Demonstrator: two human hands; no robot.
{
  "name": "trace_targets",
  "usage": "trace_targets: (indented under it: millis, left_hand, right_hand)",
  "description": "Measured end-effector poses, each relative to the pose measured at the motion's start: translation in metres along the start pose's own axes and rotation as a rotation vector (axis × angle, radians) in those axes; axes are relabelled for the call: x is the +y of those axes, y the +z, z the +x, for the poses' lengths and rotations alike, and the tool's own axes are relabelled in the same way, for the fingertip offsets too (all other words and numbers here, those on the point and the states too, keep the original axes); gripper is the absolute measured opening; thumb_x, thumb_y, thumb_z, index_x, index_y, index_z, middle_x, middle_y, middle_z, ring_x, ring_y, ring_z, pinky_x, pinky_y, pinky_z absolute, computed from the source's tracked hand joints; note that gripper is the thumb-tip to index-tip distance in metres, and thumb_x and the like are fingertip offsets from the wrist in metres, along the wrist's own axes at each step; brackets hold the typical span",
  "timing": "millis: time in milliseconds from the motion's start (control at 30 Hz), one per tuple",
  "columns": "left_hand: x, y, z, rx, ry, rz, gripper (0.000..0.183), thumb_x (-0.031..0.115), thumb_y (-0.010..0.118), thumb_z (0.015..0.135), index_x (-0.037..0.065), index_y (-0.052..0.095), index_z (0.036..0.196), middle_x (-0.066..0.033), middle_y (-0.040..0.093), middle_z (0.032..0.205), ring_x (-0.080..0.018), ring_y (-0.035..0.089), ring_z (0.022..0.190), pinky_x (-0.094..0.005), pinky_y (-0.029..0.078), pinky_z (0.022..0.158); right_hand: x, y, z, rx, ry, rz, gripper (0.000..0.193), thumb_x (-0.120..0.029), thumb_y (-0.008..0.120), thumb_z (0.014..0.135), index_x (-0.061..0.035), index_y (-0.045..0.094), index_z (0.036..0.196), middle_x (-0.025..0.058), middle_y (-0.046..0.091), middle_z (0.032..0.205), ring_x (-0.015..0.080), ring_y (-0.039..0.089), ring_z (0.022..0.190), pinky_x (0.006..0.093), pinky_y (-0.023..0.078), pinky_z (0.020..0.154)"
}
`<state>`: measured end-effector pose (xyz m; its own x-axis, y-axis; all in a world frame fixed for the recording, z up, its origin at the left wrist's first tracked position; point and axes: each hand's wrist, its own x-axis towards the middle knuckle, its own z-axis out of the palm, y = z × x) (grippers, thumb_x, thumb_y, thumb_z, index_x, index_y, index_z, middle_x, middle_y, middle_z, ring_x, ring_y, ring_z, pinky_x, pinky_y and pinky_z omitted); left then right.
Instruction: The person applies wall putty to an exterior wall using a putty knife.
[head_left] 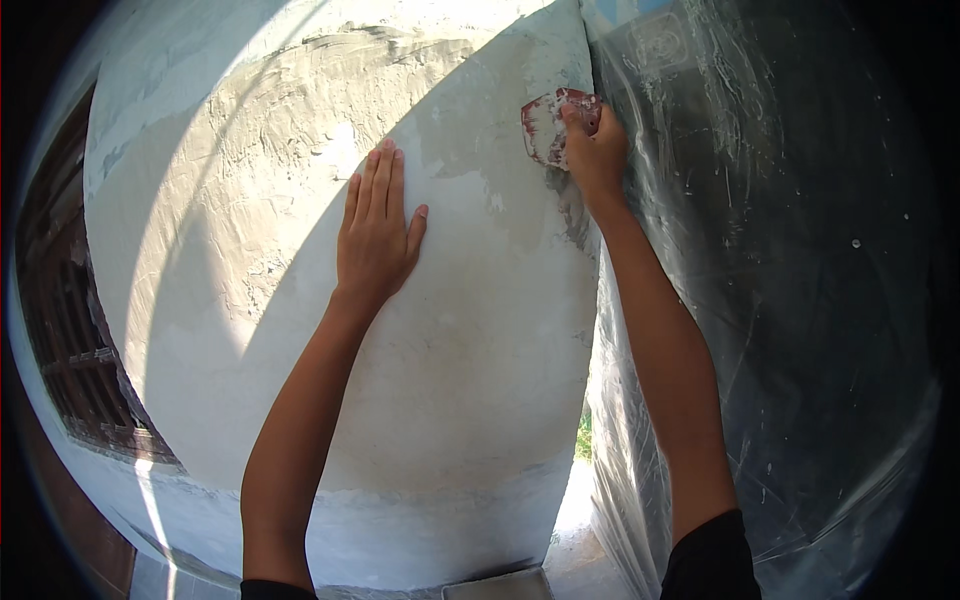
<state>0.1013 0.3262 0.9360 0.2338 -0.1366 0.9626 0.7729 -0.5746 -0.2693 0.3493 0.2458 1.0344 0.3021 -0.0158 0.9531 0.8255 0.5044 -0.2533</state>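
My left hand (377, 230) lies flat against the plastered wall (450, 340), its fingers stretched upward and the thumb apart, holding nothing. Higher up, close to the wall's right edge, my right hand (600, 150) grips a reddish-brown putty scraper (545, 128) smeared with pale plaster. The scraper is at the wall surface; whether its edge presses on it I cannot tell. Just below it the plaster shows a darker grey, rough patch (575, 210). My palm hides part of the scraper's grip.
Clear plastic sheeting (720, 250) spattered with white hangs right of the wall, beside my right forearm. A brown window with bars (85, 350) is set at the far left. Sunlit, rough-textured plaster (290, 130) covers the upper left. A narrow bright gap with greenery (584, 440) shows at the wall's edge.
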Motion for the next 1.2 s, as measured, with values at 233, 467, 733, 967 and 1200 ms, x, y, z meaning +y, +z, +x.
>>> trace_targets:
  millis: [233, 467, 733, 967, 1200]
  left_hand:
    - [0.001, 0.003, -0.001, 0.005, 0.007, 0.02, 0.069, 0.026, 0.053, 0.099, -0.002, 0.026, 0.156, -0.0176, 0.027, 0.163, -0.0297, 0.025, 0.152, -0.0459, 0.021, 0.124]
    - [0.0, 0.004, -0.003, 0.014, 0.001, 0.04, 0.068, 0.027, 0.052, 0.1, -0.002, 0.026, 0.156, -0.0171, 0.028, 0.163, -0.0287, 0.025, 0.153, -0.0452, 0.02, 0.124]
    - [0.0, 0.006, -0.004, 0.017, 0.003, 0.057, 0.067, 0.028, 0.05, 0.101, -0.001, 0.027, 0.156, -0.0154, 0.028, 0.163, -0.0276, 0.024, 0.153, -0.0447, 0.019, 0.124]
    - [0.001, 0.005, -0.005, 0.026, 0.002, 0.067, 0.066, 0.029, 0.05, 0.101, 0.0, 0.029, 0.156, -0.0151, 0.029, 0.163, -0.0273, 0.025, 0.153, -0.0445, 0.019, 0.124]
    - [0.001, 0.006, -0.005, 0.046, 0.002, 0.074, 0.065, 0.029, 0.05, 0.1, 0.001, 0.03, 0.155, -0.0143, 0.031, 0.162, -0.0277, 0.027, 0.152, -0.0448, 0.02, 0.124]
  right_hand:
    - [0.008, 0.0, -0.01, -0.057, -0.028, 0.012, 0.026, -0.024, 0.07, 0.093, 0.0012, 0.065, 0.098, 0.0153, 0.07, 0.087, 0.0243, 0.067, 0.081, 0.0378, 0.051, 0.077]
    - [0.004, 0.004, -0.018, -0.095, -0.033, 0.062, 0.031, -0.027, 0.07, 0.092, 0.0027, 0.064, 0.1, 0.0195, 0.069, 0.095, 0.0317, 0.067, 0.09, 0.041, 0.05, 0.083]
    - [0.002, 0.006, -0.025, -0.124, -0.067, 0.035, 0.03, -0.026, 0.07, 0.092, 0.0026, 0.065, 0.1, 0.0184, 0.07, 0.094, 0.0328, 0.069, 0.089, 0.0411, 0.051, 0.083]
    - [-0.008, 0.003, -0.02, 0.038, 0.016, 0.153, 0.03, -0.027, 0.07, 0.092, 0.0018, 0.064, 0.097, 0.0177, 0.069, 0.089, 0.0313, 0.068, 0.083, 0.0422, 0.051, 0.079]
    - [-0.013, 0.001, -0.005, 0.206, 0.044, 0.192, 0.03, -0.028, 0.07, 0.091, 0.0009, 0.063, 0.095, 0.0156, 0.068, 0.085, 0.0291, 0.067, 0.079, 0.0418, 0.051, 0.078]
